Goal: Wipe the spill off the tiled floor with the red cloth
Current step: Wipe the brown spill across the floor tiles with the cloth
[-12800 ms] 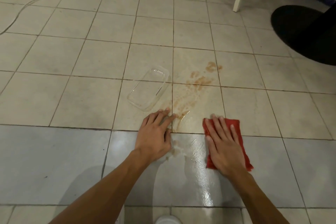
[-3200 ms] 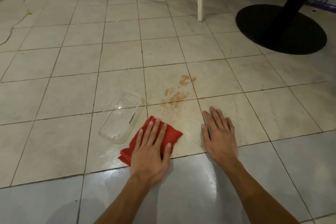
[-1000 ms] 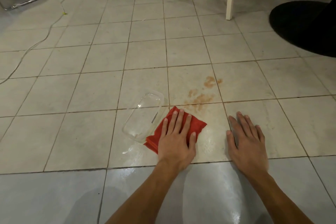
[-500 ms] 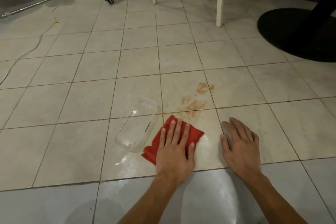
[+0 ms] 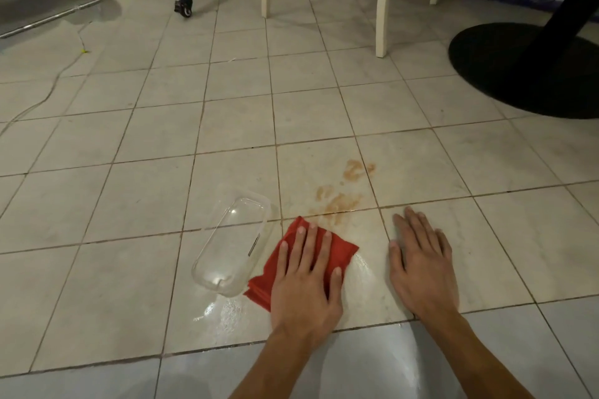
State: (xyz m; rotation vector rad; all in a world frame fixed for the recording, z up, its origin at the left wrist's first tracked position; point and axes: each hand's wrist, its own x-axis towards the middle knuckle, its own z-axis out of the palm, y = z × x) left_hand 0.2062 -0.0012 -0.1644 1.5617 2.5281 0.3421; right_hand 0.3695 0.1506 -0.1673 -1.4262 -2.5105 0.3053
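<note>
So the left hand (image 5: 306, 285) lies flat on the red cloth (image 5: 343, 249), fingers straight and spread, pressing it to the tiled floor (image 5: 227, 126) rather than gripping it. The right hand (image 5: 421, 272) is also flat and open at the cloth's 3 o'clock, holding nothing, and looks like it's just bracing. The orange-brown spill (image 5: 340, 202) starts right at the cloth's far edge and trails off toward 1 o'clock, with a second blotch (image 5: 356, 168) further out. Best bet here is probably to push the cloth forward along that line with even palm pressure, then drag back, so the mess gets lifted instead of smeared into the grout. A clear plastic container (image 5: 231, 246) sits at the cloth's 9 o'clock, so close it's hard to say if they touch, so a sideways swipe could knock it. There's a wet sheen (image 5: 233, 311) at 7 o'clock too. The chair legs (image 5: 384, 0) and black table base (image 5: 518, 74) are well clear.
</note>
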